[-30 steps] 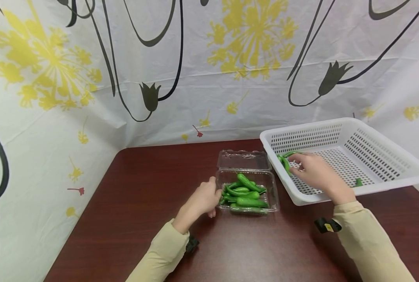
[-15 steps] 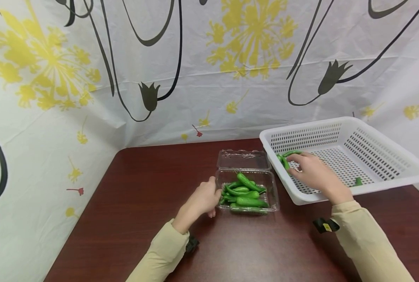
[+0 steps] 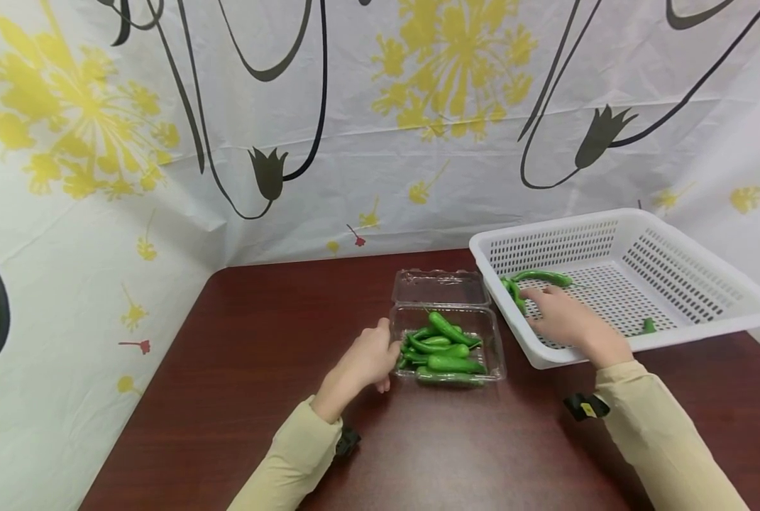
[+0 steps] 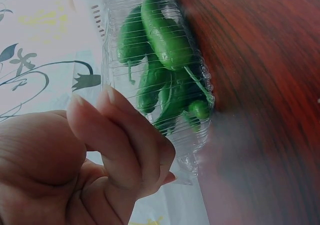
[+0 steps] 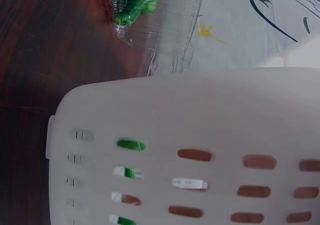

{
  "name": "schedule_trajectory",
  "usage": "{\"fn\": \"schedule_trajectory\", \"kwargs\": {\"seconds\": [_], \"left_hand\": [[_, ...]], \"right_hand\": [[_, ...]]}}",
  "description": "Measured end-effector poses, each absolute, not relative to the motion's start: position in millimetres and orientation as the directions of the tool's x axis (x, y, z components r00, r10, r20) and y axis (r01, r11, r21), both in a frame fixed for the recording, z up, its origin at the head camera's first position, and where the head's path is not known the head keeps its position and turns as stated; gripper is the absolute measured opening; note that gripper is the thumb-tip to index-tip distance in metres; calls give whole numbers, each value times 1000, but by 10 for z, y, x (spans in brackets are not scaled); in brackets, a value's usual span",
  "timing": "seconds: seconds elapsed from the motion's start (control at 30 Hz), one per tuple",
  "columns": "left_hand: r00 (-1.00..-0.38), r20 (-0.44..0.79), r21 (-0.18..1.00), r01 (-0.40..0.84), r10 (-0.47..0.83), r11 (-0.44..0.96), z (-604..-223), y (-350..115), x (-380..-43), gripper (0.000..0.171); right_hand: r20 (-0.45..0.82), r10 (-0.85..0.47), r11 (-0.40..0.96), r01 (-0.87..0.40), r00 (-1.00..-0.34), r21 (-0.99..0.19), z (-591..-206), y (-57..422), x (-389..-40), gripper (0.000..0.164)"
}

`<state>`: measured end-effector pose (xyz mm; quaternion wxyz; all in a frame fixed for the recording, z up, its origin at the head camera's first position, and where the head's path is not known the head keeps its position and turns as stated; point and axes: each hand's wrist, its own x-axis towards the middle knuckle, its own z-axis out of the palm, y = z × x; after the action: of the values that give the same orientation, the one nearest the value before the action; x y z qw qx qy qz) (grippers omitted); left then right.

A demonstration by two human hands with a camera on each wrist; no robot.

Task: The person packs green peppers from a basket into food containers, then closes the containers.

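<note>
My left hand (image 3: 367,356) holds the left end of a clear plastic clamshell box (image 3: 499,351), its lower fingers curled in the left wrist view. Several green chili peppers (image 3: 456,365) lie inside the box. My right hand (image 3: 561,317) reaches over the near rim into a white slotted basket (image 3: 705,326). Its index finger and thumb stand apart, fingertips close to green chili peppers (image 3: 516,292) along the basket's left wall. One long green chili pepper (image 3: 542,276) lies just beyond that hand. The basket wall (image 5: 210,110) mostly hides the hand in the right wrist view.
Farther right in the basket is another green pepper (image 3: 649,326), partly hidden by the near rim. The box's lid (image 3: 441,287) lies folded back toward the patterned cloth (image 3: 328,234). All stand on a dark red-brown table (image 3: 271,333).
My right hand has drawn slightly toward me and down in the basket, exposing more of the long chili pepper. The left hand stays at the box.
</note>
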<state>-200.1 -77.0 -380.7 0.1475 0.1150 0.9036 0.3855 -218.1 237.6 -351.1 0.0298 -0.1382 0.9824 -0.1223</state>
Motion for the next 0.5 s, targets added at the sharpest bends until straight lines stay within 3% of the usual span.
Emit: {"fn": "schedule_trajectory", "kwargs": {"seconds": [0.5], "left_hand": [[-928, -181, 728, 96, 326, 679, -3812, -771, -2009, 37]], "right_hand": [[-125, -279, 933, -238, -952, -271, -3549, 2377, -2166, 51]]}}
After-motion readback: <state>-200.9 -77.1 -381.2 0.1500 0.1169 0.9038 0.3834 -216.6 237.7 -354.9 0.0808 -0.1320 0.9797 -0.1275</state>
